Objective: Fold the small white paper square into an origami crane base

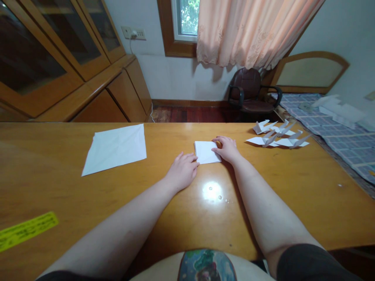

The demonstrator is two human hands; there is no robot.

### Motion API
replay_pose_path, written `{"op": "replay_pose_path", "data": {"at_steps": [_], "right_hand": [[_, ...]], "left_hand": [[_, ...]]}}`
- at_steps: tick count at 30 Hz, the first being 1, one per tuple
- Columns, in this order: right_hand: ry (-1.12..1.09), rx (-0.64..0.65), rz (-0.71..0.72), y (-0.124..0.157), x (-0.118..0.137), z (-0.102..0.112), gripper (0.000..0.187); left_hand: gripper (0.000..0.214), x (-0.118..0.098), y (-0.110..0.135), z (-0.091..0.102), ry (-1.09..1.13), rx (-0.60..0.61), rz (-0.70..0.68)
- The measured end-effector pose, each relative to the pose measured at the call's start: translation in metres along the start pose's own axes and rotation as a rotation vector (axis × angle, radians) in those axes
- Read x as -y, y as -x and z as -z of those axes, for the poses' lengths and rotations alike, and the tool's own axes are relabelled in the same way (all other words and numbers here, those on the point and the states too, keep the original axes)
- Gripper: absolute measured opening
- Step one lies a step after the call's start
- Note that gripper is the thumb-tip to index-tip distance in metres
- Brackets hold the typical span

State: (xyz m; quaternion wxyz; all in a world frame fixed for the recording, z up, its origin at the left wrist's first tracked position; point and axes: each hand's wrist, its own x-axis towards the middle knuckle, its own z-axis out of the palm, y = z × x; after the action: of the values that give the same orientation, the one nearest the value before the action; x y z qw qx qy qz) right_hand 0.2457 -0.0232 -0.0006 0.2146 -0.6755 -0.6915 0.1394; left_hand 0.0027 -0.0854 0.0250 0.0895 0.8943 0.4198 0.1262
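A small white folded paper square [206, 152] lies on the wooden table in front of me. My right hand [227, 149] grips its right side, thumb on top and the other fingers at the far right edge. My left hand [183, 169] rests on the tabletop with fingers stretched out, their tips touching the square's lower left edge. To the left is a larger white sheet of paper [117, 149] with faint creases. Several folded paper cranes [278, 134] stand in a group at the far right of the table.
The wooden table [158, 210] bears a yellow printed strip [29, 230] at the lower left. Beyond it are a glass-fronted cabinet [96, 89], a dark armchair [249, 91] and a peach curtain [246, 31]. On the right is a bed with a checked cover [331, 128].
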Motion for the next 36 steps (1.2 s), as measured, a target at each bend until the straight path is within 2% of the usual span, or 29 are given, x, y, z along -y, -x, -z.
{"op": "replay_pose_path", "data": {"at_steps": [3,6,22,28,32,36], "right_hand": [[0.000,0.001,-0.002,-0.0002,-0.0001,-0.0002,0.038],[0.000,0.011,-0.012,-0.0003,0.0005,0.0001,0.039],[0.000,0.026,-0.035,0.0005,0.0040,0.0025,0.038],[-0.012,0.023,-0.034,0.0001,0.0023,0.0012,0.037],[-0.015,0.023,-0.034,0.0004,0.0025,0.0011,0.036],[-0.013,0.024,-0.038,0.0011,0.0042,0.0018,0.036]], "left_hand": [[0.030,0.0027,-0.0006,0.0011,0.034,-0.076,0.028],[0.026,0.0049,-0.0007,0.0037,0.037,-0.096,0.045],[0.028,0.0062,-0.0011,0.0013,0.036,-0.004,0.041],[0.028,0.0052,-0.0012,0.0008,0.024,-0.006,0.044],[0.039,0.0032,-0.0001,-0.0004,0.000,0.020,-0.027],[0.039,0.0017,0.0008,-0.0038,-0.018,0.092,-0.059]]}}
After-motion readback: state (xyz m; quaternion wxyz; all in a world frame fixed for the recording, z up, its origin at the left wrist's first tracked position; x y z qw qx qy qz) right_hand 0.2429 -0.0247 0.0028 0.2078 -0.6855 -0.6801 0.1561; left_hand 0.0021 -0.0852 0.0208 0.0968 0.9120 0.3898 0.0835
